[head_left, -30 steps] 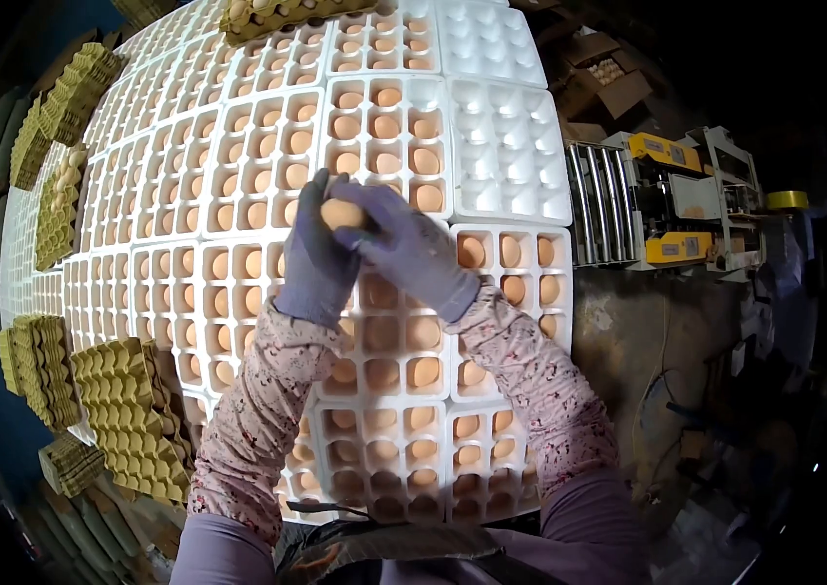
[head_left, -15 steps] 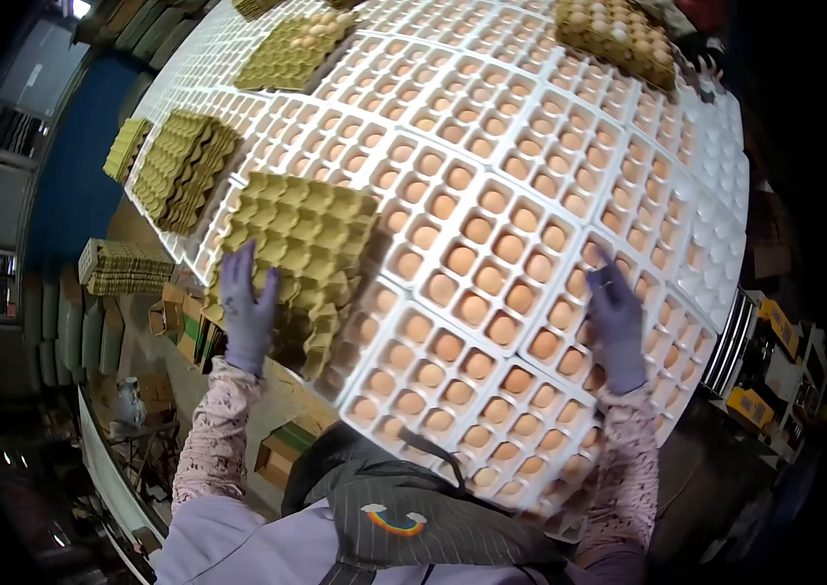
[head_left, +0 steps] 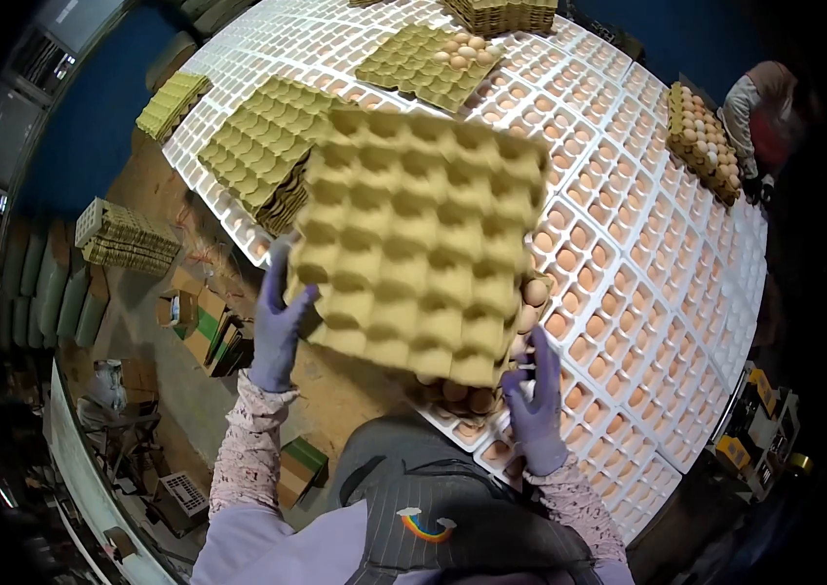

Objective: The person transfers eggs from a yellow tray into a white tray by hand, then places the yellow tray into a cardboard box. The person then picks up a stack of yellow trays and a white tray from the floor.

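Note:
An empty yellowish pulp egg tray (head_left: 408, 244) is raised in front of me, slightly tilted. My left hand (head_left: 282, 327), in a purple glove, grips its left edge between thumb and fingers. At the lower right corner of the tray is my right hand (head_left: 536, 405), also gloved, with its fingers apart; whether it touches the tray is unclear. Brown eggs (head_left: 534, 292) in another pulp tray show below and to the right of the raised one. White plastic trays (head_left: 618, 331) full of brown eggs cover the table beyond my right hand.
Stacked pulp trays (head_left: 262, 146) stand left on the table, and a partly filled one (head_left: 428, 63) lies farther back. At the right, a co-worker (head_left: 764, 112) is beside a pulp tray of eggs (head_left: 703, 144). Cardboard boxes (head_left: 204, 327) lie on the floor at left.
The pulp tray has come up off the table in my left hand. My right hand has moved left to its corner. The view has shifted, and eggs now show beneath the tray.

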Action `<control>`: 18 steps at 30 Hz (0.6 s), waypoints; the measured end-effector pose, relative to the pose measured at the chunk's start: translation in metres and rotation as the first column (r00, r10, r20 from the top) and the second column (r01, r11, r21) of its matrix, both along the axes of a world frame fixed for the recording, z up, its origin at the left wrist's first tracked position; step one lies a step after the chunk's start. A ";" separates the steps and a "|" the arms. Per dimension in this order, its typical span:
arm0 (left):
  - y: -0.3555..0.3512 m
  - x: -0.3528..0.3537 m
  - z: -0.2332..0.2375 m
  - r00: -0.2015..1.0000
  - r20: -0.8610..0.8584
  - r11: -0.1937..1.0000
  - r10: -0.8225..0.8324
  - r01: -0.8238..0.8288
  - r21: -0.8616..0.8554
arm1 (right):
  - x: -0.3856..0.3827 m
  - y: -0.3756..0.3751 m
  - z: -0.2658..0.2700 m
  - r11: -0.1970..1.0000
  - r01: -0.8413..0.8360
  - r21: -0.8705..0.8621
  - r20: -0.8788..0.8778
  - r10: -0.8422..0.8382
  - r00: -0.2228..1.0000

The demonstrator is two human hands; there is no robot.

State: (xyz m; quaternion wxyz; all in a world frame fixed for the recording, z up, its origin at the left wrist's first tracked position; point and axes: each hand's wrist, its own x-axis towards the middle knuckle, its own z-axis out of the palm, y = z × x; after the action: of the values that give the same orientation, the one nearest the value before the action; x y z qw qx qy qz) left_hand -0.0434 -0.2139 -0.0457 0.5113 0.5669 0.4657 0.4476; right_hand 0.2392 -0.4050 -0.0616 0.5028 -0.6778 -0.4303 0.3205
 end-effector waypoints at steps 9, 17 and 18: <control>0.215 -0.039 -0.075 0.707 -0.112 0.712 0.698 -0.668 0.215 | -0.013 0.050 0.004 0.994 -0.062 -0.089 0.018 0.063 0.998; 0.168 -0.021 -0.038 0.879 -0.232 0.820 0.416 -0.253 0.513 | 0.006 0.098 -0.018 0.987 -0.080 -0.139 0.212 0.109 0.971; 0.156 -0.011 -0.037 0.936 -0.296 0.903 0.189 -0.047 0.427 | 0.005 0.118 -0.023 0.986 -0.126 -0.113 0.317 0.156 0.935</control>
State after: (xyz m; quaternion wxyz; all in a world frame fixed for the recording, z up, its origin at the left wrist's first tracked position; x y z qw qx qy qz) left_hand -0.0547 -0.0579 -0.0828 0.2658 0.6994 0.4733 0.4650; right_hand 0.2446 -0.2872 -0.0848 0.3692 -0.7109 -0.5397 0.2590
